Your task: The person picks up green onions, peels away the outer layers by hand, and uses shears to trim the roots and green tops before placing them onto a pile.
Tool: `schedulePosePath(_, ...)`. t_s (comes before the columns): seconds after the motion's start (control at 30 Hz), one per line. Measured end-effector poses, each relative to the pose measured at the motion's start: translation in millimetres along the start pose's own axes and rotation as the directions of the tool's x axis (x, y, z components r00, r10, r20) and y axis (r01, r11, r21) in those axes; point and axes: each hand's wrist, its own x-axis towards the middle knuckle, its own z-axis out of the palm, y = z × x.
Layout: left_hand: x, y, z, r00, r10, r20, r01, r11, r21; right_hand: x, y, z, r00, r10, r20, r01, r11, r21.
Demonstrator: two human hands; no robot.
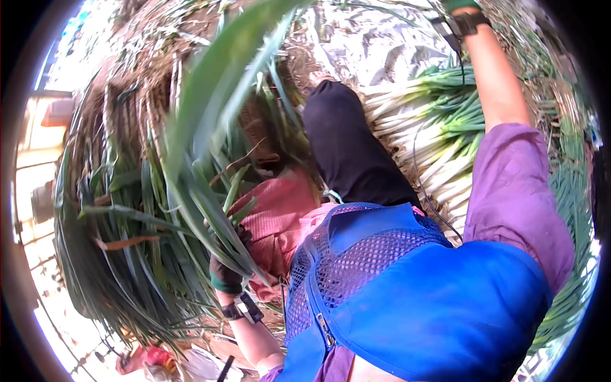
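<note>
My left hand (226, 272), in a dark green and black glove, is closed around the leaf end of green onions (207, 149). Their long leaves rise past the camera and look blurred up close. Beside that hand stands a big heap of untrimmed green onions (127, 254), with soil on their upper ends. At the top edge, my right hand (461, 5) shows only as a bit of green glove, and its fingers are out of frame. Below my right arm lie cleaned green onions (439, 137), white stalks to the left and green leaves to the right.
A crumpled silvery sheet (388, 44) covers ground at the top. My bent leg in dark trousers (350, 140) lies between heap and cleaned stalks. More green leaves (566, 210) line the right side. A thin cable (417, 169) hangs near my right arm. Bags (156, 360) sit at lower left.
</note>
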Motion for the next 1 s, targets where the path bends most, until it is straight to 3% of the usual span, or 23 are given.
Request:
schedulePosePath(0.07,10.3,4.6,6.1,0.983,-0.174,-0.065,0.159,0.969,-0.191,-62.8,62.5,16.1,0.952,0.293,0.090,-0.301,0.950,0.086)
schedulePosePath(0.1,14.7,6.8,9.1,0.960,-0.265,-0.091,0.229,0.930,-0.287,-96.1,82.0,19.2,0.877,0.449,0.170,-0.474,0.864,0.167)
schedulePosePath(0.17,19.7,10.2,17.2,0.945,-0.298,-0.137,0.265,0.939,-0.219,-169.1,96.3,13.5,0.901,0.419,0.109,-0.395,0.899,-0.187)
schedulePosePath(0.2,21.1,11.0,20.0,0.941,-0.308,-0.138,0.276,0.938,-0.210,-187.9,95.2,14.9,0.724,0.641,0.255,-0.614,0.767,-0.187)
schedulePosePath(0.23,22.4,12.0,21.7,0.937,-0.319,-0.139,0.289,0.936,-0.202,-207.0,92.2,16.1,0.473,0.792,0.386,-0.783,0.579,-0.227)
schedulePosePath(0.27,23.4,13.2,25.2,0.935,-0.320,-0.153,0.292,0.940,-0.177,-225.9,71.6,8.7,0.320,0.835,0.448,-0.856,0.458,-0.242)
schedulePosePath(0.33,25.2,14.6,29.4,0.930,-0.326,-0.167,0.299,0.939,-0.167,-299.5,56.9,37.0,0.065,0.909,0.412,-0.921,0.214,-0.327)
schedulePosePath(0.37,26.0,14.5,31.5,0.928,-0.329,-0.176,0.301,0.939,-0.164,-342.9,48.9,54.2,-0.115,0.879,0.463,-0.937,0.059,-0.345)
schedulePosePath(0.4,26.7,13.9,34.3,0.928,-0.326,-0.182,0.294,0.939,-0.181,-424.5,42.6,97.8,-0.255,0.850,0.462,-0.965,-0.189,-0.184)
schedulePosePath(0.47,28.4,10.5,35.0,0.927,-0.324,-0.190,0.291,0.939,-0.181,-377.0,-35.9,50.8,-0.626,0.596,0.503,-0.769,-0.579,-0.271)
schedulePosePath(0.5,28.7,9.3,35.2,0.926,-0.324,-0.193,0.291,0.939,-0.182,-389.1,-46.9,48.8,-0.636,0.470,0.612,-0.714,-0.659,-0.236)
schedulePosePath(0.57,31.5,10.8,43.6,0.903,-0.351,-0.250,0.328,0.936,-0.131,-517.3,-44.3,98.2,-0.685,0.222,0.694,-0.515,-0.821,-0.246)
schedulePosePath(0.67,38.8,14.3,72.4,0.840,-0.433,-0.327,0.454,0.891,-0.013,-511.6,-74.6,96.2,-0.662,0.243,0.709,-0.591,-0.751,-0.295)
schedulePosePath(0.73,47.1,4.6,76.5,0.847,-0.487,-0.214,0.507,0.860,0.050,-492.5,-88.6,96.2,-0.661,0.208,0.721,-0.584,-0.746,-0.321)
schedulePosePath(0.9,67.6,5.9,114.5,0.888,-0.441,-0.130,0.459,0.841,0.287,-462.5,-94.1,120.0,-0.710,0.161,0.685,-0.569,-0.705,-0.424)
schedulePosePath(0.93,72.3,9.3,114.8,0.895,-0.428,-0.128,0.445,0.822,0.355,-507.5,-81.2,148.4,-0.654,0.107,0.749,-0.610,-0.661,-0.438)
schedulePosePath(1.0,83.2,8.7,112.9,0.928,-0.346,-0.137,0.367,0.794,0.485,-491.5,-87.9,152.0,-0.573,0.146,0.806,-0.626,-0.713,-0.316)
